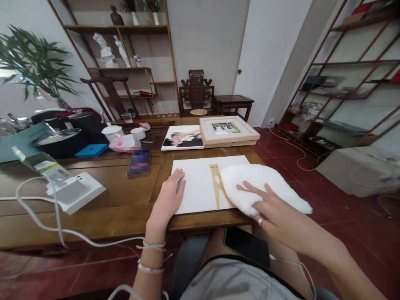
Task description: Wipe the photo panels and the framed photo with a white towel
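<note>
The left hand point(170, 193) lies flat and released, fingers together, on the near left edge of a white board point(200, 183) that rests on the near right part of the wooden table point(125, 187). The right hand point(268, 206) presses down with spread, unclenched fingers on a white fluffy cloth point(259, 185) covering the board's right side and overhanging the table edge. A gold strut point(217, 183) lies on the board just left of the cloth. Beyond the board sit a photo print point(183, 137) and a framed photo point(228, 130)
</note>
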### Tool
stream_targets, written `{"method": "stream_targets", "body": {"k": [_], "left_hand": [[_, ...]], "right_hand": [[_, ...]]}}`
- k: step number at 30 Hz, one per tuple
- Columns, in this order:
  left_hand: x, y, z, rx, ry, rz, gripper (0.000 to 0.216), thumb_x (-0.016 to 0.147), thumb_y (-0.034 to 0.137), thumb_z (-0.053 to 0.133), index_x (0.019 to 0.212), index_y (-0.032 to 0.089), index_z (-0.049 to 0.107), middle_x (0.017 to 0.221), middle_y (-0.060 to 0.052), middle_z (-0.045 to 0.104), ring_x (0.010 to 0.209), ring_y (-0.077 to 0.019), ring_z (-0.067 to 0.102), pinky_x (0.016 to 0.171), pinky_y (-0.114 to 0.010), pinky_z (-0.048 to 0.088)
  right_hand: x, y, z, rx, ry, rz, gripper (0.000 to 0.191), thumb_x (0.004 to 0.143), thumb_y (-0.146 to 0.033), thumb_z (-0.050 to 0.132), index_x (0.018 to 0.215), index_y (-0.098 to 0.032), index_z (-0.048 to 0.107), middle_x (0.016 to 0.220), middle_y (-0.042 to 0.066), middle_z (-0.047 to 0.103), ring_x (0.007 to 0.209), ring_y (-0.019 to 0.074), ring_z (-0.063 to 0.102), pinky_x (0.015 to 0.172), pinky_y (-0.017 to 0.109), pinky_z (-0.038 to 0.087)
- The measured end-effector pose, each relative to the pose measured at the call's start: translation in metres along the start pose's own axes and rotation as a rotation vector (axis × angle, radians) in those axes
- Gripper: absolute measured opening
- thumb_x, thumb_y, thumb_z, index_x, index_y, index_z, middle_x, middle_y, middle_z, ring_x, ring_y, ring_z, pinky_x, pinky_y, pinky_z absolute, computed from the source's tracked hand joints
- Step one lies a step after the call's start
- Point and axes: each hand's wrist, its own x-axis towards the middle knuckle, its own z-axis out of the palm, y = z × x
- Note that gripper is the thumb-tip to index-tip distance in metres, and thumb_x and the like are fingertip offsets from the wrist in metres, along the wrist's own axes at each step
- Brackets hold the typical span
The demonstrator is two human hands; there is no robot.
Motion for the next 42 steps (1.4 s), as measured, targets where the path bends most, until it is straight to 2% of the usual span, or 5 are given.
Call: {"method": "stream_targets", "body": {"k": [7, 14, 18, 30, 42], "left_hand": [[0.0, 0.001, 0.0, -0.013, 0.003, -0.005, 0.036, 0.087, 0.024, 0.04, 0.113, 0.009, 0.059, 0.13, -0.016, 0.054, 0.127, -0.0243, 0.044, 0.107, -0.041, 0.034], [0.001, 0.0, 0.0, -0.022, 0.002, -0.007, 0.036, 0.086, 0.024, 0.041, 0.113, 0.009, 0.059, 0.129, -0.016, 0.054, 0.126, -0.025, 0.045, 0.107, -0.042, 0.034], [0.001, 0.0, 0.0, -0.018, -0.003, -0.001, 0.037, 0.087, 0.025, 0.04, 0.114, 0.009, 0.059, 0.13, -0.016, 0.054, 0.127, -0.0247, 0.044, 0.107, -0.041, 0.034], [0.001, 0.001, 0.0, -0.001, 0.003, 0.003, 0.036, 0.087, 0.023, 0.04, 0.114, 0.008, 0.059, 0.129, -0.016, 0.055, 0.127, -0.0244, 0.044, 0.107, -0.041, 0.033], [0.002, 0.001, 0.0, -0.024, -0.002, -0.008, 0.035, 0.086, 0.024, 0.04, 0.111, 0.011, 0.06, 0.129, -0.015, 0.055, 0.127, -0.0241, 0.044, 0.106, -0.042, 0.035]], "right_hand": [[0.054, 0.013, 0.001, 0.019, 0.056, 0.018, 0.026, 0.079, -0.012, 0.035, 0.086, -0.015, 0.06, 0.141, 0.017, 0.039, 0.138, 0.0244, 0.015, 0.106, 0.06, 0.012], [0.104, 0.006, 0.004, 0.079, 0.156, 0.101, 0.027, 0.085, -0.016, 0.031, 0.091, -0.017, 0.058, 0.136, 0.014, 0.046, 0.137, 0.0288, 0.018, 0.102, 0.065, 0.012], [0.101, 0.0, 0.007, 0.001, 0.162, 0.068, 0.028, 0.083, -0.012, 0.034, 0.091, -0.014, 0.06, 0.136, 0.017, 0.045, 0.136, 0.0285, 0.021, 0.102, 0.063, 0.015], [0.017, -0.026, 0.009, 0.006, 0.043, -0.04, 0.025, 0.08, -0.011, 0.039, 0.085, -0.017, 0.063, 0.146, 0.011, 0.033, 0.139, 0.0227, 0.014, 0.109, 0.056, 0.014], [0.098, -0.013, 0.006, 0.025, 0.125, 0.013, 0.026, 0.082, -0.012, 0.036, 0.092, -0.015, 0.06, 0.139, 0.017, 0.042, 0.137, 0.0265, 0.018, 0.102, 0.063, 0.016]]}}
